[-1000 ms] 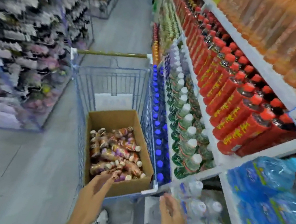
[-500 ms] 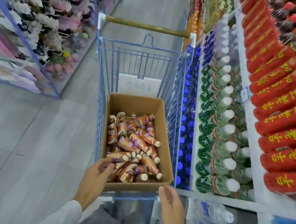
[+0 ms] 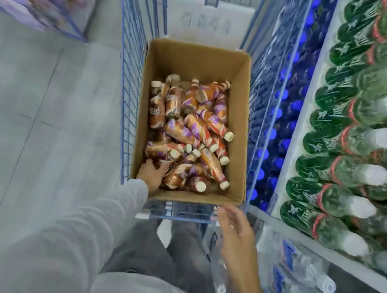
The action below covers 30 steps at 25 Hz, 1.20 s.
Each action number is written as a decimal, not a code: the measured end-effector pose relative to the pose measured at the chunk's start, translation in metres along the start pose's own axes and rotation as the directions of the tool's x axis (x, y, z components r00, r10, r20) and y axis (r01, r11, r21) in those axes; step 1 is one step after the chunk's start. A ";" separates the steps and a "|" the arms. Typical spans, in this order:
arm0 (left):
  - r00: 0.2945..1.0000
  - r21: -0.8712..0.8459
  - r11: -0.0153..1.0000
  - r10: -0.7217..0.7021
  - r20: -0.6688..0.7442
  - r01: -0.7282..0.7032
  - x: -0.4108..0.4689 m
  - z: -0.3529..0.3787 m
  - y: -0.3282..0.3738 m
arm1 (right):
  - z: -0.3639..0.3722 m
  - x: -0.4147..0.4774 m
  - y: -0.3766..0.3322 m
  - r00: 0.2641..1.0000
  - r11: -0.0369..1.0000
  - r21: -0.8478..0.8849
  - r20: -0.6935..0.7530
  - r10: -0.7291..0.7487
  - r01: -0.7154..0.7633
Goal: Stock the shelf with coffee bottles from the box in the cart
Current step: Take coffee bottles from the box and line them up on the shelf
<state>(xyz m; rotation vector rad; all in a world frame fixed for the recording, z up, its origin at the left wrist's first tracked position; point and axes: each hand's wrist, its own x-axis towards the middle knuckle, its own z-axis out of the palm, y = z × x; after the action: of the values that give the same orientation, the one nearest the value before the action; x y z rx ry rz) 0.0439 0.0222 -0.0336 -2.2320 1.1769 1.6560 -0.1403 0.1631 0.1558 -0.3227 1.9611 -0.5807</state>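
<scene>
Left grip (image 3: 152, 174) half-buried among coffee bottles (image 3: 199, 128) in box (image 3: 195, 61) — hold unclear, right grip (image 3: 236, 238) blurred — loose, empty

Left hand (image 3: 152, 175) touches coffee bottles (image 3: 212, 122) in the box (image 3: 241, 128); right hand (image 3: 236, 239) hovers, fingers loose.

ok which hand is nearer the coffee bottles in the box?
Left. The left hand is inside the box at its near left corner, fingers on the coffee bottles. The right hand is outside, just past the box's near right edge, fingers spread.
</scene>
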 end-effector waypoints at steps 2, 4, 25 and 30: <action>0.996 0.049 0.995 -0.083 0.024 0.082 0.032 0.009 -0.006 | -0.005 0.012 0.000 1.000 1.000 -0.002 -0.007 0.000 0.000; 0.986 0.115 0.985 -0.141 0.088 0.130 0.053 0.014 -0.013 | -0.007 0.017 -0.003 1.000 1.000 -0.019 0.002 0.007 -0.007; 0.992 -0.472 0.873 0.128 -0.019 -0.122 -0.135 -0.090 0.056 | 0.121 0.170 -0.034 0.892 0.931 -0.054 0.274 0.360 -0.360; 0.995 -0.468 0.878 0.087 -0.057 -0.104 -0.152 -0.105 0.027 | 0.185 0.192 -0.030 0.739 0.729 0.214 0.402 0.541 -0.651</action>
<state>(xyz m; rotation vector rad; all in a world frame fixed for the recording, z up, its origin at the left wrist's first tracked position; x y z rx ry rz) 0.0919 0.0265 0.1463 -2.5129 0.9833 2.1469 -0.0609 0.0012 -0.0428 0.4290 1.4885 -0.3897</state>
